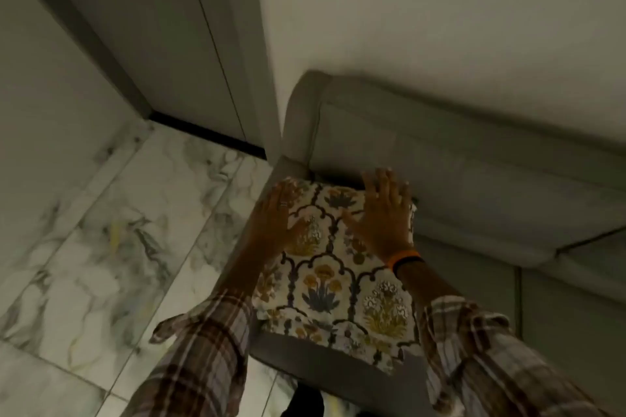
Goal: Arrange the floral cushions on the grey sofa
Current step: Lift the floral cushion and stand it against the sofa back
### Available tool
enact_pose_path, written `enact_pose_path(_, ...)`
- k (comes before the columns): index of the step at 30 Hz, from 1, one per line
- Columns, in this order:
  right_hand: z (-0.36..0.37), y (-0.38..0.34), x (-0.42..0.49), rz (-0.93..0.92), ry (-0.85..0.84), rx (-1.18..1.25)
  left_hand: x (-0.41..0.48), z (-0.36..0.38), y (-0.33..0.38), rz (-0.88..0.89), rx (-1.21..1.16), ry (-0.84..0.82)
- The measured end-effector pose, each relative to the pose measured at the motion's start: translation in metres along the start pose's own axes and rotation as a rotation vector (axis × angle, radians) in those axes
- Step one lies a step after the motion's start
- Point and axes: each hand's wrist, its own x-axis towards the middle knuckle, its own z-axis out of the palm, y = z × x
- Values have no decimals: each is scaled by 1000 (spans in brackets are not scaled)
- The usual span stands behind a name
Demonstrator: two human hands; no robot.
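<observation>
Left hand point(276, 220) flat and open on the upper left edge of a floral cushion point(333, 284), fingers spread, pressing rather than gripping. Right hand point(384, 213) likewise flat and open on the upper right corner, fingertips reaching the sofa back; an orange band point(404, 258) at the wrist, plaid sleeves point(203, 349) on both arms. Cushion lying on the seat at the left end of the grey sofa point(474, 179), top edge close against the backrest, left side along the armrest point(298, 118).

Likely step: settling the cushion into the corner. Best done with even pressure from both palms, sliding back until square with backrest and armrest, then standing upright if wanted.

Around: marble-patterned floor tiles point(101, 247) to the left, a pale door point(162, 44) beyond, a plain wall point(440, 10) behind. Nothing visibly blocking the corner; picture dim and blurred, other cushions not in view.
</observation>
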Motion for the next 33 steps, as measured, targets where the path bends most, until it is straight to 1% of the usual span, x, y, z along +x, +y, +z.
enact_pose_path(2, 24, 22, -18, 189, -92, 90, 4, 25, -6, -206, -144, -99)
enact_pose_path(3, 34, 31, -30, 298, -151, 138, 2, 37, -11, -329, -242, -143)
enact_pose_path(4, 41, 41, -45, 419, -205, 218, 0, 48, -17, -446, -390, -184)
enact_pose_path(6, 59, 55, -62, 614, -190, 502, -3, 70, -22, -631, -750, -192)
enact_pose_path(7, 66, 62, -67, 692, -155, 662, -6, 78, -26, -682, -872, -173)
enact_pose_path(8, 68, 66, -71, 752, -137, 819, -10, 79, -26, -702, -938, -147)
enact_pose_path(10, 69, 80, -79, 825, -78, 1088, -16, 77, -17, -676, -953, -86)
enact_pose_path(12, 65, 99, -90, 870, -2, 1249, -18, 62, 13, -640, -957, -16)
enact_pose_path(14, 48, 123, -107, 923, 34, 1317, -25, 51, 54, -562, -989, 56)
enact_pose_path(15, 37, 134, -117, 920, 49, 1346, -32, 47, 75, -516, -982, 90)
enact_pose_path(17, 18, 172, -145, 852, 77, 1415, -48, 57, 125, -444, -950, 122)
enact_pose_path(18, 9, 190, -158, 830, 111, 1435, -58, 66, 144, -440, -944, 112)
enact_pose_path(20, -8, 250, -190, 844, 200, 1450, -69, 103, 194, -452, -911, 34)
enact_pose_path(22, -21, 321, -226, 870, 240, 1453, -78, 149, 252, -424, -842, -93)
enact_pose_path(25, -23, 432, -280, 971, 318, 1445, -97, 224, 348, -411, -807, -244)
enact_pose_path(28, -19, 554, -332, 1036, 411, 1403, -105, 317, 448, -339, -786, -318)
enact_pose_path(31, -23, 677, -383, 1068, 541, 1328, -109, 421, 550, -207, -792, -365)
enact_pose_path(33, -24, 749, -409, 1079, 560, 1246, -110, 478, 609, -184, -814, -398)
